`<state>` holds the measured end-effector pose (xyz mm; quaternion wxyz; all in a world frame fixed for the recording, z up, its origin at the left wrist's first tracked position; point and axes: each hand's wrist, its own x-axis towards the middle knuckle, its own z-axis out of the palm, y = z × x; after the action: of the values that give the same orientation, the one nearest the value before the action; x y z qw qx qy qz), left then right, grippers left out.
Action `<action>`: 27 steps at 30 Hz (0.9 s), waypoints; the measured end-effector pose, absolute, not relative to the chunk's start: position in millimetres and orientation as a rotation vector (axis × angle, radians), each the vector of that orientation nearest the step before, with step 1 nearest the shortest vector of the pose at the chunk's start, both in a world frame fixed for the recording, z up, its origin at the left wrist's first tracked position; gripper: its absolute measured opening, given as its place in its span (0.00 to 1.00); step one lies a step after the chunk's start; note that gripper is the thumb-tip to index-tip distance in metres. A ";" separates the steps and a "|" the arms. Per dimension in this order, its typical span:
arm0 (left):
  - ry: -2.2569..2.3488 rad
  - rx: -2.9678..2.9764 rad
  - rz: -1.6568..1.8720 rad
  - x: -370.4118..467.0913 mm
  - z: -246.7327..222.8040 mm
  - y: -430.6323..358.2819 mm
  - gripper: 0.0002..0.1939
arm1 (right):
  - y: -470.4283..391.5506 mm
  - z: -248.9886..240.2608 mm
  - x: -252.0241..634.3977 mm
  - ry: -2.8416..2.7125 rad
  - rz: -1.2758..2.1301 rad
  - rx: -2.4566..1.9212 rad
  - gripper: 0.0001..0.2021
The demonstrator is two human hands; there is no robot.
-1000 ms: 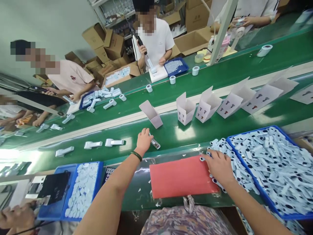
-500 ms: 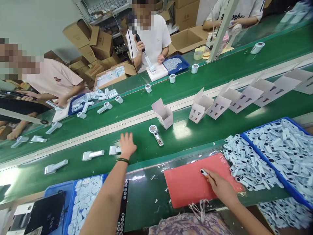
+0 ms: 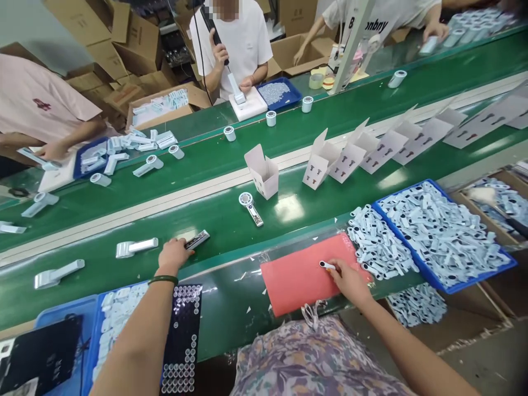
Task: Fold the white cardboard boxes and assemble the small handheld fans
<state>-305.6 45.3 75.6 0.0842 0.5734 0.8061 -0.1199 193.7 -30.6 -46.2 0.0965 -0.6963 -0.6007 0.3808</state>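
Note:
My left hand (image 3: 174, 255) is closed around the head end of a small white handheld fan (image 3: 198, 240) on the green belt. The fan's handle points right and its open side shows dark inner parts. Most of its head is hidden under my fingers. My right hand (image 3: 350, 281) pinches a small white cover piece with a black oval (image 3: 327, 265) above a red mat (image 3: 295, 280). Another fan (image 3: 250, 209), its handle interior exposed, lies face up on the belt between my hands. Farther left rest two more fans, one nearer (image 3: 137, 247) and one beyond (image 3: 59, 274).
White open boxes (image 3: 264, 176) stand along the belt. A blue tray (image 3: 447, 236) heaped with cover pieces is at right, with a loose pile (image 3: 377, 242) beside it. A black sheet of round discs (image 3: 181, 330) lies near my left forearm. Co-workers sit across the belt.
My left hand has gone from spread fingers over a fan to gripping it, and the fan's open handle now faces up. My right hand still pinches the cover piece. The view has shifted.

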 end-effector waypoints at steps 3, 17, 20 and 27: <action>2.270 1.790 -0.329 -257.7 71.5 21.0 0.18 | -26.1 -37.3 197.1 -1.780 1.147 -1.997 0.16; 1.826 2.028 0.091 15.9 -11.9 -55.0 0.11 | -19.6 12.8 214.0 -2.398 1.156 -1.578 0.11; 1.748 1.987 0.279 8.4 -11.9 -58.8 0.17 | -18.0 9.5 205.2 -2.577 1.113 -1.493 0.11; 1.704 1.812 0.624 16.0 -13.2 -68.7 0.08 | -12.3 7.9 200.1 -2.680 1.071 -1.449 0.11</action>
<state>16.0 -68.7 -13.2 0.2845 0.6774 0.6370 0.2333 200.1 -12.3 7.9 -0.0438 -0.4482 -0.8291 0.3314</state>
